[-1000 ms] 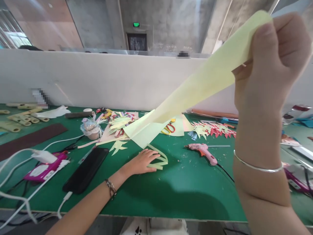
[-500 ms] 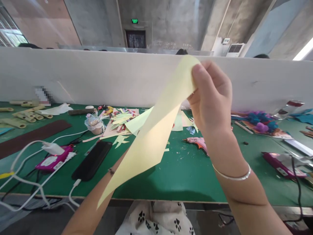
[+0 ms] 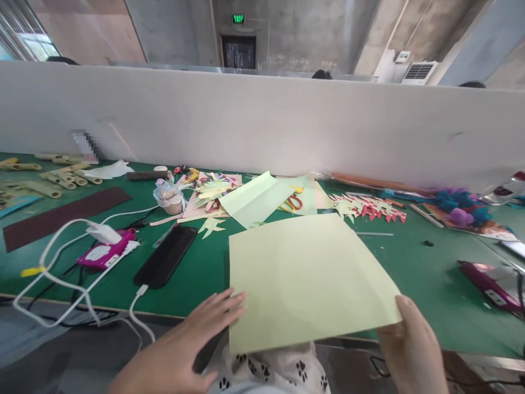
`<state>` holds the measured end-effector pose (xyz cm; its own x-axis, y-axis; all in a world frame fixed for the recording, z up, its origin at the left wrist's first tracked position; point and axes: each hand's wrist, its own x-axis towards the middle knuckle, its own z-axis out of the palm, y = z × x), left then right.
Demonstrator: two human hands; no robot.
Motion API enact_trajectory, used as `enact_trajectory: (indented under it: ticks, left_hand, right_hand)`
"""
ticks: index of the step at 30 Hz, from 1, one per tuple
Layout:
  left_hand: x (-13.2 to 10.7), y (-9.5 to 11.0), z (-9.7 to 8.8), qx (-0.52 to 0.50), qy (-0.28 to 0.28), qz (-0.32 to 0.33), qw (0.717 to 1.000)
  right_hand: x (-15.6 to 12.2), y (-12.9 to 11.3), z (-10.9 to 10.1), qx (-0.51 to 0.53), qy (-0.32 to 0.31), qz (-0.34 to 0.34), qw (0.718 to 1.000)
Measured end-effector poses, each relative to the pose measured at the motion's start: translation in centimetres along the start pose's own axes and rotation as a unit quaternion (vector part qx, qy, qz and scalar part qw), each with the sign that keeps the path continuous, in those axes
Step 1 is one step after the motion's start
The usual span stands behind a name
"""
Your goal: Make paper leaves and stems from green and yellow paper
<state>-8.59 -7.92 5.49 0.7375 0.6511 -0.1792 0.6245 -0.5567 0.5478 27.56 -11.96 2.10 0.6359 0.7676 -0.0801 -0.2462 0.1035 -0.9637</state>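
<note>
A green tabletop [image 3: 414, 273] runs across the view, backed by a pale partition [image 3: 287, 120]; beyond it rise a bare concrete wall [image 3: 303, 27], a dark door [image 3: 239, 52] and a lit green exit sign [image 3: 238, 18]. On the left of the table lie cut bamboo tubes [image 3: 65, 178], a dark brown strip [image 3: 65, 216], a magenta power strip [image 3: 105, 254] and a black smartphone [image 3: 166, 257] with a white cable plugged in. Paper cutouts [image 3: 211, 227], a creased pale-green sheet [image 3: 260, 197] and scissors [image 3: 292, 203] with red and yellow handles fill the middle of the far side.

The yellow-green paper sheet [image 3: 307, 279] is in front of the person, over the near part of the table, its near edge reaching past the table's edge above the lap. Its long axis seems to run left to right; one near corner points right. Whether its underside touches the table cannot be told.

The right hand [image 3: 414, 342] pinches that corner, thumb on top and fingers beneath. The left hand [image 3: 180, 339] is spread, palm down, thumb well apart, its fingertips overlapping the sheet's left edge; whether they press on it is unclear.
</note>
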Motion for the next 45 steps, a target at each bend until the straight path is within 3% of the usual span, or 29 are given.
enact_trajectory:
  ticks: [4,7,12,14,17,19,21,25,28,31,34,36,38,40,42,45]
  left_hand:
    - [2.3,-0.9,2.6,0.125,-0.017,-0.020,0.992]
    - [3.7,-2.1,2.9,0.171,0.013,0.001,0.985]
    - [4.1,-3.6,1.9,0.130,0.054,0.033,0.989]
    - [4.1,-3.9,1.3,0.101,0.055,0.034,0.993]
    - [4.4,-4.3,0.2,0.076,0.054,0.036,0.995]
    - [4.5,-4.4,-0.7,0.070,0.059,0.046,0.995]
    - [4.5,-4.4,-1.6,0.078,0.079,0.064,0.992]
    - [3.4,-4.2,-2.2,0.089,0.139,0.091,0.982]
    - [2.3,-4.0,-1.4,0.047,0.148,0.055,0.986]
    - [1.5,-4.1,-0.6,-0.005,0.089,0.009,0.996]
    - [1.7,-4.8,-1.9,-0.056,0.002,-0.014,0.998]
    - [3.0,-5.4,-4.2,-0.085,-0.023,0.004,0.996]
    - [5.8,-6.2,-7.0,-0.086,0.026,0.022,0.996]
    - [9.9,-7.2,-9.9,0.002,0.110,-0.061,0.992]
    - [14.7,-8.4,-12.1,0.168,0.188,-0.179,0.951]
    - [20.6,-10.8,-13.8,0.222,0.220,-0.236,0.920]
  right_hand:
    - [-1.0,1.9,0.6,0.025,-0.030,0.121,0.992]
    - [-0.8,2.9,0.7,-0.023,-0.110,0.114,0.987]
    - [2.2,3.2,-1.6,-0.125,-0.233,-0.048,0.963]
    - [3.3,2.7,-2.2,-0.215,-0.308,-0.130,0.917]
    - [4.2,1.9,-2.0,-0.384,-0.336,-0.208,0.835]
    - [4.6,1.3,-1.2,-0.425,-0.338,-0.253,0.801]
    - [4.8,0.6,-0.4,-0.416,-0.356,-0.292,0.784]
    - [4.8,-0.9,0.3,-0.378,-0.399,-0.314,0.774]
    - [4.3,-1.1,-0.1,-0.378,-0.435,-0.283,0.767]
    - [4.0,-0.1,-0.6,-0.386,-0.446,-0.237,0.772]
    - [4.3,1.2,-0.8,-0.392,-0.445,-0.184,0.784]
    - [4.5,1.8,-0.7,-0.396,-0.448,-0.153,0.787]
    - [4.7,2.1,-0.3,-0.400,-0.448,-0.138,0.788]
    - [4.6,2.3,0.1,-0.398,-0.445,-0.144,0.789]
    - [4.3,2.5,0.6,-0.396,-0.443,-0.155,0.789]
    - [3.9,2.7,1.1,-0.392,-0.436,-0.165,0.793]
